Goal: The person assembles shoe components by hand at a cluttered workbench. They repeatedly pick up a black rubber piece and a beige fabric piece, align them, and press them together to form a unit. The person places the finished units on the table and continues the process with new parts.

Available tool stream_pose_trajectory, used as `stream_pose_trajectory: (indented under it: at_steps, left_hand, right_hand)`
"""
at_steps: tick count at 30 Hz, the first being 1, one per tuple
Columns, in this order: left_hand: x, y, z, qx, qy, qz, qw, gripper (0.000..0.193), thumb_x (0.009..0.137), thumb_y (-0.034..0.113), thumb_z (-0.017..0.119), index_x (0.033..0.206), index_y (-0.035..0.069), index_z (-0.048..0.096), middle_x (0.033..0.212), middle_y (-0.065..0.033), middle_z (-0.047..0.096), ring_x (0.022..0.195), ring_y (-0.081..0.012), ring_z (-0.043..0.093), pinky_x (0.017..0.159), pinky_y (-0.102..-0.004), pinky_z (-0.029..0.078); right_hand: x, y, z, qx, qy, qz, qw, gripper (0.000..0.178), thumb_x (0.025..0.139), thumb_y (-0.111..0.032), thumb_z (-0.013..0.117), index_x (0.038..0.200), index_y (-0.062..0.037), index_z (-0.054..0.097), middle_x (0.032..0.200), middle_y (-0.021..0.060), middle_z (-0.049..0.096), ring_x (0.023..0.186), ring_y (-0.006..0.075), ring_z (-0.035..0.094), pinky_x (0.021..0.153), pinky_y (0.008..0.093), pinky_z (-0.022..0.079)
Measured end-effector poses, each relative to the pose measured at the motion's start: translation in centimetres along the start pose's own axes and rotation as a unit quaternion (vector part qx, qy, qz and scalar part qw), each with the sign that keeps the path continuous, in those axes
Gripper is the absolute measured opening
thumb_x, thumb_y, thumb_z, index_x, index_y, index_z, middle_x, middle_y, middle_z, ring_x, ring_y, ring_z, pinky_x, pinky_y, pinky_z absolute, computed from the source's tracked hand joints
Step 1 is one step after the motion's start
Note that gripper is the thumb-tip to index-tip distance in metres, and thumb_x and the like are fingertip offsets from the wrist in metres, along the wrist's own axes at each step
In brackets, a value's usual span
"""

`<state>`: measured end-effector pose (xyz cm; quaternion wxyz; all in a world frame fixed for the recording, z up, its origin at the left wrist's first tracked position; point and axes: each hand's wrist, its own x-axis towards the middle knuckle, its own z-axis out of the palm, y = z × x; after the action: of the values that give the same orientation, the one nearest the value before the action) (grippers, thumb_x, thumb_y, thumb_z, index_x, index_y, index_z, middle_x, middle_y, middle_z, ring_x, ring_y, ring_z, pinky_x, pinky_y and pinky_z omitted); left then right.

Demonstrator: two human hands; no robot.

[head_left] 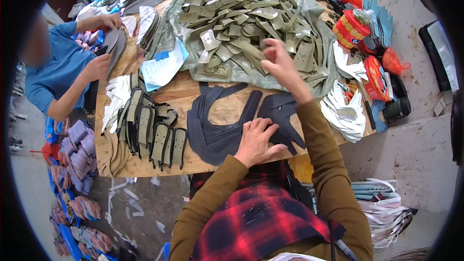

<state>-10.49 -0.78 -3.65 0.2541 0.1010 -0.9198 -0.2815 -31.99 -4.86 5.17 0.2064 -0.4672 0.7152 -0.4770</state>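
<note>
Rightward, bag [363,16] tops tub [347,30]; left hand [256,142] spread on dark pieces [210,137]; right hand [281,65] at olive pile [237,29], grip unclear.

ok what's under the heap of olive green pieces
A crinkled grey-green plastic sheet shows around the flat olive-green pieces, over the brown wooden table; what's beneath the heap's middle is covered.

Rests the bare left hand [256,142] palm down, slightly below the centre of the frame, with fingers loosely spread toward the upper right and thumb [276,150] stretched to the right. Reaches with the bare right hand [282,65] into the upper middle, fingers bent and turned leftward, too blurred at the tips for telling a pinch. Extends the right forearm, in a long olive-brown cloth sleeve [323,147], upward from the lower right; slants the left forearm [210,195], sleeved alike, inward from lower left.
</note>
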Motion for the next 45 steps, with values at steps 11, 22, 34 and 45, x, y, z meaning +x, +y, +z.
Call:
stream_pose_trajectory:
  at_steps: [11,22,34,45]
  left_hand:
    - [1.4,-0.1,-1.7,-0.197,0.056,-0.071,0.976,0.027,0.085,0.010,0.070,0.109,0.001,0.063,0.105,-0.0146,0.061,0.091,-0.0312,0.064,0.078,-0.0360,0.052]
    - [5.0,-2.5,-0.1,-0.159,0.075,-0.179,0.968,0.037,0.085,0.016,0.070,0.117,0.004,0.059,0.083,-0.0110,0.056,0.070,-0.0263,0.059,0.065,-0.0378,0.049]
    - [4.2,-1.5,-3.1,-0.457,0.212,-0.307,0.807,0.035,0.099,0.027,0.059,0.121,0.001,0.054,0.099,-0.0043,0.059,0.080,-0.0086,0.060,0.066,-0.0226,0.052]
    - [1.4,-0.9,-2.5,-0.512,0.259,-0.338,0.746,0.030,0.099,0.029,0.059,0.112,0.002,0.057,0.092,-0.0013,0.058,0.076,-0.0062,0.054,0.067,-0.0209,0.047]
  right_hand:
    - [-7.4,2.6,-3.3,0.027,0.009,0.022,0.999,0.025,0.093,-0.014,0.057,0.111,0.0018,0.063,0.091,0.0081,0.068,0.084,0.0131,0.063,0.077,0.0274,0.050]
    - [-20.8,4.0,-0.9,0.129,0.139,0.153,0.970,0.017,0.096,-0.010,0.055,0.105,0.0002,0.066,0.089,0.0055,0.068,0.083,0.0103,0.065,0.073,0.0248,0.051]
    - [-15.0,2.0,2.2,0.178,0.083,0.052,0.979,0.016,0.094,-0.014,0.058,0.102,-0.0024,0.067,0.094,0.0041,0.066,0.086,0.0133,0.059,0.078,0.0275,0.048]
    - [-15.9,0.6,-1.6,0.429,0.116,0.092,0.891,0.014,0.099,-0.009,0.054,0.107,-0.0028,0.063,0.100,0.0045,0.064,0.079,0.0093,0.060,0.070,0.0247,0.052]
